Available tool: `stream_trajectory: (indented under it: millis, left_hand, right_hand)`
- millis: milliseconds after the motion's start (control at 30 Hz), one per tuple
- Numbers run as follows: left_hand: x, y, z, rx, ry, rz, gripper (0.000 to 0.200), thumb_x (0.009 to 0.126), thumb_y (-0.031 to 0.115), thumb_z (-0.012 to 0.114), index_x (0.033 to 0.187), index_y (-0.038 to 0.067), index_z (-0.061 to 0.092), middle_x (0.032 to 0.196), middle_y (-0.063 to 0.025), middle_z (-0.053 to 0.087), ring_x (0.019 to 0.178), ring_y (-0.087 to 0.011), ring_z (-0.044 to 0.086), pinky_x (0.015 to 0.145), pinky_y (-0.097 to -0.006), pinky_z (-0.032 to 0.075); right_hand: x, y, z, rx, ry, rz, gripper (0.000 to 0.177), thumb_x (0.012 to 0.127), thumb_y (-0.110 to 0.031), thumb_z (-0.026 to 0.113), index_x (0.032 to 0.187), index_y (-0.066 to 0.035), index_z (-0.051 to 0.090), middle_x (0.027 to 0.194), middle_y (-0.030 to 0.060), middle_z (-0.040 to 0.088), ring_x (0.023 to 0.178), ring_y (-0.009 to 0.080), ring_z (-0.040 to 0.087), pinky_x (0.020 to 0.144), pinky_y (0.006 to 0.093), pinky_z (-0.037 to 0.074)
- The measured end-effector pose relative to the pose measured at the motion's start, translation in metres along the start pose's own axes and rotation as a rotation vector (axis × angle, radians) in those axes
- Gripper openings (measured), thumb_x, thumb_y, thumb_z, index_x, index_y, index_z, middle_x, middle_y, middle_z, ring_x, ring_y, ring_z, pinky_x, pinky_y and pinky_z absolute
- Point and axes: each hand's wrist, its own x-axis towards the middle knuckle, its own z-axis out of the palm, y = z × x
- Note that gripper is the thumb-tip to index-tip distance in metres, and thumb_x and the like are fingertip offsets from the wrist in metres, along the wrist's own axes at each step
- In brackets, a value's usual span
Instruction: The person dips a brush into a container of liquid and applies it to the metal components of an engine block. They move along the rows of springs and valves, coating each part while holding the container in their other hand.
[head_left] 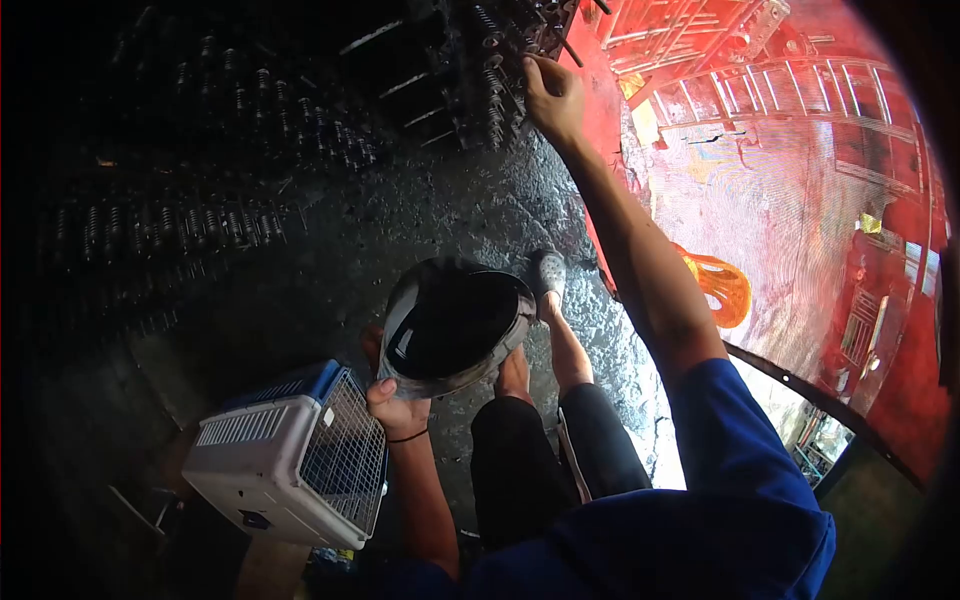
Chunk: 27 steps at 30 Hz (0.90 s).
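My left hand (pixel 397 402) grips the lower left side of a round, dark container (pixel 515 345), its thumb against the outer wall. The inside looks black and glossy, with a small white highlight at the left. My right arm stretches up and away, and my right hand (pixel 556 98) is closed, its fingertips right at a cluster of dark coil springs and metal parts (pixel 495 95) at the top. What those fingers hold, if anything, I cannot tell.
A pet carrier (pixel 262 455) with a wire door stands at lower left. Rows of coil springs (pixel 170 228) hang in the dark on the left. A red door panel (pixel 760 200) with an orange looped item (pixel 728 290) is at right. My clog (pixel 549 275) rests on wet-looking floor.
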Motion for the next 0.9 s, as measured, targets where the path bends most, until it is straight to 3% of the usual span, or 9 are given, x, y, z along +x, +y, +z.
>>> stream_trajectory:
  millis: [200, 267, 333, 367, 467, 633, 733, 833, 900]
  left_hand:
    - [-0.005, -0.003, -0.003, -0.044, 0.057, 0.024, 0.070, 0.068, 0.025, 0.065, 0.132, 0.011, 0.042, 0.126, -0.0140, 0.058, 0.119, -0.0295, 0.059, 0.104, -0.0435, 0.050]
    - [-0.004, -0.004, -0.017, -0.012, 0.044, 0.020, 0.084, 0.063, 0.029, 0.062, 0.142, 0.005, 0.046, 0.138, -0.0172, 0.056, 0.129, -0.0348, 0.053, 0.113, -0.0479, 0.041]
    - [-0.003, -0.005, -0.021, -0.003, 0.037, 0.032, 0.083, 0.064, 0.028, 0.062, 0.142, 0.005, 0.046, 0.138, -0.0175, 0.056, 0.129, -0.0352, 0.053, 0.113, -0.0482, 0.041]
    - [-0.002, -0.005, -0.023, 0.005, 0.028, 0.040, 0.083, 0.064, 0.028, 0.062, 0.141, 0.005, 0.046, 0.138, -0.0178, 0.056, 0.129, -0.0356, 0.053, 0.114, -0.0484, 0.041]
    - [-0.001, -0.003, -0.028, -0.018, -0.027, 0.047, 0.081, 0.064, 0.027, 0.062, 0.140, 0.005, 0.048, 0.138, -0.0179, 0.056, 0.129, -0.0359, 0.053, 0.114, -0.0488, 0.040]
    - [-0.006, 0.005, -0.009, -0.014, 0.026, 0.048, 0.071, 0.067, 0.023, 0.067, 0.133, 0.010, 0.042, 0.125, -0.0142, 0.058, 0.121, -0.0299, 0.058, 0.107, -0.0437, 0.047]
    - [-0.006, 0.001, -0.023, -0.038, 0.015, 0.051, 0.074, 0.066, 0.025, 0.064, 0.136, 0.007, 0.046, 0.130, -0.0158, 0.058, 0.124, -0.0323, 0.056, 0.110, -0.0458, 0.045]
    - [-0.006, -0.001, -0.030, -0.038, -0.040, 0.055, 0.078, 0.064, 0.026, 0.060, 0.138, 0.004, 0.049, 0.135, -0.0170, 0.058, 0.127, -0.0342, 0.055, 0.112, -0.0477, 0.042]
    - [-0.005, 0.000, -0.025, -0.032, -0.065, 0.061, 0.078, 0.064, 0.027, 0.060, 0.138, 0.005, 0.050, 0.135, -0.0167, 0.058, 0.127, -0.0340, 0.055, 0.112, -0.0474, 0.042]
  right_hand:
    - [-0.029, -0.021, -0.048, -0.019, -0.218, 0.088, 0.029, 0.102, -0.021, 0.062, 0.116, 0.003, 0.072, 0.086, 0.0056, 0.073, 0.076, 0.0079, 0.063, 0.068, 0.0247, 0.050]
    - [-0.026, -0.028, -0.050, -0.087, -0.224, 0.051, 0.028, 0.103, -0.021, 0.061, 0.116, 0.002, 0.072, 0.087, 0.0062, 0.073, 0.074, 0.0071, 0.063, 0.067, 0.0241, 0.050]
    - [-0.024, -0.031, -0.040, -0.046, -0.247, -0.052, 0.027, 0.102, -0.020, 0.062, 0.114, 0.002, 0.073, 0.085, 0.0046, 0.073, 0.071, 0.0071, 0.061, 0.063, 0.0254, 0.049]
    - [-0.021, -0.030, -0.034, -0.141, -0.236, -0.198, 0.024, 0.101, -0.018, 0.063, 0.112, 0.000, 0.074, 0.079, 0.0052, 0.071, 0.066, 0.0079, 0.059, 0.059, 0.0269, 0.047]
    - [-0.023, -0.021, -0.033, -0.233, -0.221, -0.305, 0.022, 0.100, -0.017, 0.063, 0.111, -0.002, 0.075, 0.074, 0.0072, 0.068, 0.064, 0.0087, 0.058, 0.056, 0.0277, 0.044]
    - [-0.035, -0.026, -0.054, -0.178, -0.105, -0.161, 0.021, 0.100, -0.015, 0.062, 0.111, -0.002, 0.075, 0.073, 0.0047, 0.068, 0.058, 0.0053, 0.055, 0.051, 0.0258, 0.041]
    - [-0.026, -0.031, -0.050, -0.153, -0.107, -0.119, 0.025, 0.102, -0.018, 0.062, 0.113, 0.001, 0.074, 0.078, 0.0022, 0.069, 0.067, 0.0042, 0.058, 0.058, 0.0229, 0.046]
    - [-0.018, -0.017, -0.022, -0.005, -0.183, -0.038, 0.026, 0.102, -0.019, 0.063, 0.114, 0.001, 0.073, 0.090, 0.0068, 0.074, 0.077, 0.0074, 0.064, 0.068, 0.0238, 0.050]
    - [-0.011, -0.011, -0.013, -0.082, -0.210, -0.142, 0.026, 0.101, -0.019, 0.063, 0.114, 0.001, 0.073, 0.089, 0.0070, 0.074, 0.078, 0.0087, 0.066, 0.069, 0.0242, 0.050]
